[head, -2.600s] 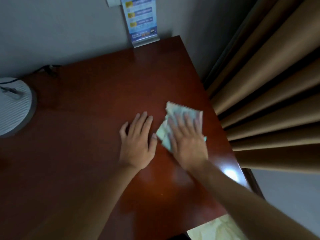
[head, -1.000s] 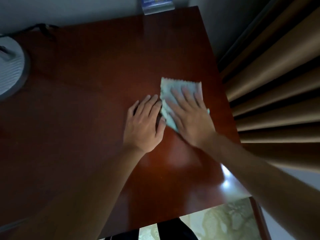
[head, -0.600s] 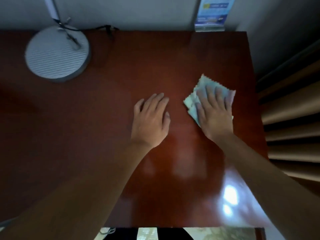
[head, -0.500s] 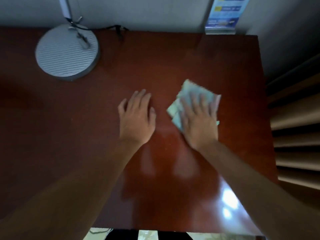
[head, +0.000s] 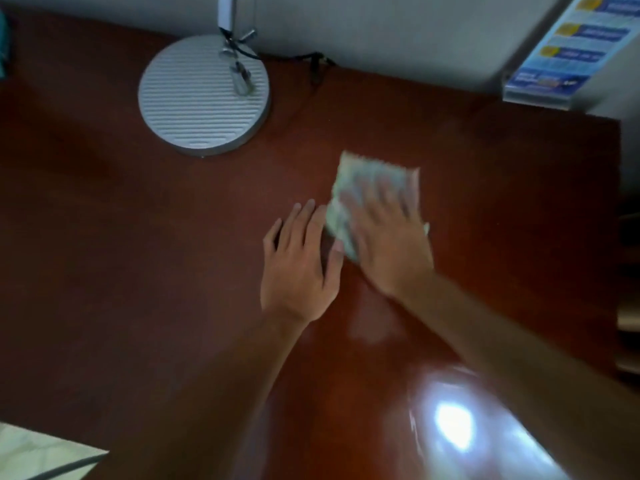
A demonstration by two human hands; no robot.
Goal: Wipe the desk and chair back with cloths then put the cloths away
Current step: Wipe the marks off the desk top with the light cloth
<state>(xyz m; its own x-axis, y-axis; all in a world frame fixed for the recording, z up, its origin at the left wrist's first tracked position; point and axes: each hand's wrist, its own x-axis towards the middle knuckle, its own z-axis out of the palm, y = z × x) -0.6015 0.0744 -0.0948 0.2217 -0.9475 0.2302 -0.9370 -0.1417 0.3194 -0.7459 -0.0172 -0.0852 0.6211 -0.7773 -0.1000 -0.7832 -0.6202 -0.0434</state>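
the person is in the wiping step of the desk, i think, and the chair back and the putting away are not yet done. the right hand lies flat on the cloth, fingers straight and spread, pressing it on the wood; it looks blurred, so it is probably sliding. the left hand rests flat on the bare desk just beside the cloth, fingers straight, holding nothing. the cloth is a small pale green piece with a zigzag edge, folded or bunched a little under the palm, on the right half of the desk, well apart from the round lamp base. the next move, in my judgement, needs steady pressure and a path to the unwiped left side, going around the lamp base and its cable.
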